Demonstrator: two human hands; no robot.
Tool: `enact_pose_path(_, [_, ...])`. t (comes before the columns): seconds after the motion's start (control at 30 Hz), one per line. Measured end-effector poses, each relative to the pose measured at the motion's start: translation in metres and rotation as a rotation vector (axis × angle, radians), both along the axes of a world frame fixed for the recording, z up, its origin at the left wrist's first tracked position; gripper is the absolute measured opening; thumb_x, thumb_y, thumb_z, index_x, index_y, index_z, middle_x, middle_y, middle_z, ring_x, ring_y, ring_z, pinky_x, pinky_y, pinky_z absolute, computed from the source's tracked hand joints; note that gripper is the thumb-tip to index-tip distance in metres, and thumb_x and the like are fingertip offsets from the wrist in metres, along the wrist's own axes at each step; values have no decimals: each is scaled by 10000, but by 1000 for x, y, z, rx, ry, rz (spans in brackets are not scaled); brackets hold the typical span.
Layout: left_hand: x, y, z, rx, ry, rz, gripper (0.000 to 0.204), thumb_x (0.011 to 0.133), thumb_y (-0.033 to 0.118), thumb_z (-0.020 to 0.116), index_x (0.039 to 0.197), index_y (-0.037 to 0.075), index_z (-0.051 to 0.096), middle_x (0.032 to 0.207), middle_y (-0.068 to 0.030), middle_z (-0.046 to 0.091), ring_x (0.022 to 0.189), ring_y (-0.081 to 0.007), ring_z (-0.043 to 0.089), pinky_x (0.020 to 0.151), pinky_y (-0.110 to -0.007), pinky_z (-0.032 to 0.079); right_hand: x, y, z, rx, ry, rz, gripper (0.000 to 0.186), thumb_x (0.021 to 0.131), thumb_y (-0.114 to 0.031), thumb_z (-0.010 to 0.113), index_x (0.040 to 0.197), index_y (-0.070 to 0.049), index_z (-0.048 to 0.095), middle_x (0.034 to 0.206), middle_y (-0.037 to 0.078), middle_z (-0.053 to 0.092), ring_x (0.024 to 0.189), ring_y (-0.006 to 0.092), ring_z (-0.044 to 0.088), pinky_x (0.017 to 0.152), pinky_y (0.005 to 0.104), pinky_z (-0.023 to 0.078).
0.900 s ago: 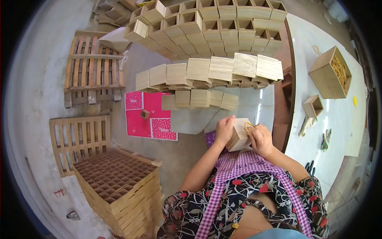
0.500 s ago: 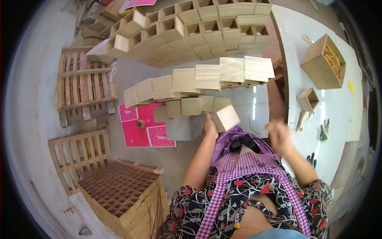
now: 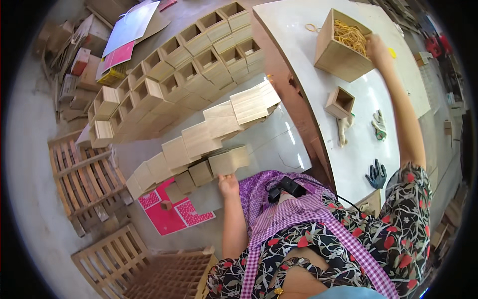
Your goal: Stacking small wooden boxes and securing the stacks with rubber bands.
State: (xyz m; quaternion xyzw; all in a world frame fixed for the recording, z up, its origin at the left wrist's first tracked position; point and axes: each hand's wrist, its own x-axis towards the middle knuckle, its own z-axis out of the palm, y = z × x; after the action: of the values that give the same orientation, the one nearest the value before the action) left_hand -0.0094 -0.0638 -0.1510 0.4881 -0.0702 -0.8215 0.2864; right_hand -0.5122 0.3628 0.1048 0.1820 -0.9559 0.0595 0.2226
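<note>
My left hand [image 3: 228,186] has its fingers closed at the near edge of a pale wooden box [image 3: 222,163], at the right end of the nearer row. Just beyond, a stepped row of wooden boxes [image 3: 201,141] runs diagonally across the grey table. My right arm is stretched far out to the right. At its end my right hand [image 3: 379,52] is at the rim of a larger wooden box [image 3: 328,55] holding yellow rubber bands [image 3: 350,36]. Its fingertips are hidden, so their grip does not show.
Open-topped wooden boxes [image 3: 190,74] stand in stacked rows farther back. On the white table [image 3: 318,107] are a small open box [image 3: 340,102], work gloves [image 3: 379,125] and a dark glove [image 3: 376,174]. Pallets [image 3: 87,174] and pink printed sheets [image 3: 174,212] are at left.
My right hand has gone from near my body out to the rubber-band box. The box by my left hand was tilted and now sits in line with the row. The view has turned right.
</note>
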Motion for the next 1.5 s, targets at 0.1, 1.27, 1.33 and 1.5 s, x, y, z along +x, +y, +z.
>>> enact_pose_path(0.1, [3, -4, 10, 3, -55, 12, 411, 997, 325, 355, 1307, 61, 409, 1353, -84, 428, 1250, -221, 399, 1070, -350, 311, 101, -24, -66, 80, -381, 177, 221, 825, -157, 570, 1033, -82, 554, 926, 149, 596, 880, 333, 596, 729, 416, 482])
enact_pose_path(1.27, [-35, 127, 151, -862, 137, -833, 475, 994, 355, 360, 1258, -20, 481, 1136, -70, 549, 1028, -139, 507, 930, -291, 395, 284, -153, -134, -1306, -1326, -345, 169, 879, -38, 461, 992, -12, 584, 698, -10, 555, 563, 58, 453, 506, 193, 365])
enact_pose_path(1.33, [-20, 115, 144, -838, -141, -844, 500, 993, 400, 357, 1103, -41, 564, 1018, -79, 591, 933, -131, 528, 849, -283, 420, 283, -155, -121, -1173, -1120, -235, 264, 870, -25, 469, 1124, -29, 543, 743, 19, 590, 587, 82, 477, 553, 206, 405])
enact_pose_path(1.5, [-6, 80, 127, -774, -335, -636, 545, 971, 443, 409, 859, -58, 592, 735, -71, 592, 706, -128, 503, 655, -310, 435, 338, -188, -79, -434, -1160, 974, 497, 811, -183, 669, 1256, -36, 505, 1224, 149, 566, 1123, 283, 541, 946, 384, 420])
